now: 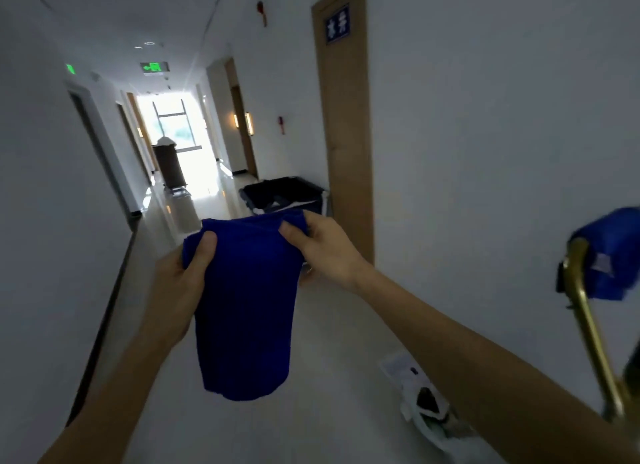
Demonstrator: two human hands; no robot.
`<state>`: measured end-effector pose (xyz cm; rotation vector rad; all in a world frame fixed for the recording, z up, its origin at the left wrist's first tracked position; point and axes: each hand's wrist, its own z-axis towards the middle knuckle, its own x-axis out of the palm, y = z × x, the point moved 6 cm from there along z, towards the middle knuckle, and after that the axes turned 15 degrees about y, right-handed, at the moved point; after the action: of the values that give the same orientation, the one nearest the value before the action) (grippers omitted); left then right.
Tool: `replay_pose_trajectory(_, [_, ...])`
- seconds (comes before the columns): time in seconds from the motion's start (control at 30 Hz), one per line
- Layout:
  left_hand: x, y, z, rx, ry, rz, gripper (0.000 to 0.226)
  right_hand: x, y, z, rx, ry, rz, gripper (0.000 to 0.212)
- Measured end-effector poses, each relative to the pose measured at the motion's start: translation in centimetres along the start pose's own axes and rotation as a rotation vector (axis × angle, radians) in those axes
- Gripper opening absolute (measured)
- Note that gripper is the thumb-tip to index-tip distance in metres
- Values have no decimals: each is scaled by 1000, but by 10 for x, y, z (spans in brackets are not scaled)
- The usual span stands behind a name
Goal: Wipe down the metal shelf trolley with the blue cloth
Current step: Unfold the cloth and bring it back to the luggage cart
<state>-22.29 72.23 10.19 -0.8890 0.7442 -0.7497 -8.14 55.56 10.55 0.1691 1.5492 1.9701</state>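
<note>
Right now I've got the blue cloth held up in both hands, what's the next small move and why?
Probably fold or bunch the blue cloth into a pad, then turn right toward the brass-coloured rail. The left hand and right hand each pinch a top corner, so it hangs loose in mid-air, touching nothing; the only metal frame in view sits at the right edge.

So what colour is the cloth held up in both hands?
Deep royal blue, plain with no pattern, seen in the head view: the cloth hangs between the left hand and right hand.
</note>
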Motion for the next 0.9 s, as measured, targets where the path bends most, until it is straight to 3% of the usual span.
replay_pose_trajectory(0.2, [147, -59, 5, 36, 197, -181, 33, -110, 32, -127, 52, -212, -19, 30])
replay_pose_trajectory(0.43, [316, -143, -20, 120, 448, -362, 31, -211, 84, -292, 45, -497, -212, 26])
replay_pose_trajectory(0.53, [383, -172, -37, 131, 559, -422, 50, -244, 100, -366, 64, -623, -255, 26])
replay_pose_trajectory(0.73, [510, -233, -92, 224, 784, -509, 68, -293, 121, -502, 132, -823, -239, 20])
replay_pose_trajectory(0.9, [590, -264, -129, 268, 950, -494, 70, -322, 135, -584, 194, -973, -312, 20])
